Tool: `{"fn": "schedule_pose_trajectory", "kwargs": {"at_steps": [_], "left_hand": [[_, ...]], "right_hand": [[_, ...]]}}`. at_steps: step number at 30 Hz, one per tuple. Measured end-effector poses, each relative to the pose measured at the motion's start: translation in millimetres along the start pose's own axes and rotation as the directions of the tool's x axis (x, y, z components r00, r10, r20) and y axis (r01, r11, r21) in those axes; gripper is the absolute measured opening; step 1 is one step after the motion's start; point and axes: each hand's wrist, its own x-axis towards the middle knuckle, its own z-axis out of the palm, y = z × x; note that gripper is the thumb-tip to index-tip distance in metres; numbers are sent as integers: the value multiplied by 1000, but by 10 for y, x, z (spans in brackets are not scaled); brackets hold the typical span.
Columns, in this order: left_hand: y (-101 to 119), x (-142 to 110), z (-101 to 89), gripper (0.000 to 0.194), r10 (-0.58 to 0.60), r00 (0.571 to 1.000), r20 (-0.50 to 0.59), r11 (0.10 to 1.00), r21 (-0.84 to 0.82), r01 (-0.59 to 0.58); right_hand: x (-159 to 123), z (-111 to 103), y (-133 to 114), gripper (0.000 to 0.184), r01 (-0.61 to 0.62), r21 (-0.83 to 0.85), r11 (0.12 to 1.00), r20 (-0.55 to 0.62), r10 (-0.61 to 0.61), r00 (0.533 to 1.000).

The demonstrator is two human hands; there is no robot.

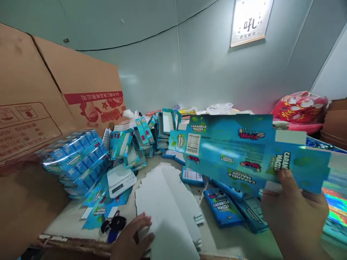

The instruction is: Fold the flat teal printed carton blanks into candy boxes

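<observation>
In my right hand (296, 213) is a flat, unfolded blue carton blank (225, 148) printed "Caramelo Macizo", gripped at its right end with the thumb on the printed face. It is held up above the table's right side. My left hand (135, 234) is at the left edge of a stack of white carton blanks (165, 202), lying plain side up. Its fingers are curved and apart, with the tips at the stack's edge. Several closed blue candy boxes (223, 207) lie to the right of the stack, partly below the raised blank.
Wrapped blue packs (78, 159) are piled at left, beside a large brown cardboard box (89, 83). A white scale (121, 180) rests on printed blanks, with keys (115, 222) in front. Folded open boxes (132, 155) are heaped behind. A red bag (300, 106) lies at back right.
</observation>
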Motion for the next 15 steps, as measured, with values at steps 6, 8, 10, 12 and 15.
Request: {"fn": "schedule_pose_trajectory", "kwargs": {"at_steps": [6, 8, 10, 12, 15], "left_hand": [[272, 89, -81, 30, 195, 968, 160, 979, 28, -202], [467, 187, -147, 24, 181, 961, 207, 975, 88, -202], [704, 364, -173, 20, 177, 963, 204, 964, 161, -211], [952, 616, -105, 22, 203, 965, 169, 950, 205, -235], [1239, 1025, 205, 31, 266, 947, 182, 928, 216, -302]], "right_hand": [[-127, 499, -292, 30, 128, 266, 955, 2, -133, 991], [-252, 743, -328, 27, 177, 300, 937, 163, -233, 959], [-377, 955, -314, 22, 194, 336, 922, 324, -307, 895], [-467, 1088, -260, 16, 206, 372, 905, 444, -368, 817], [-500, 1128, -149, 13, 228, 407, 885, 502, -425, 754]]}}
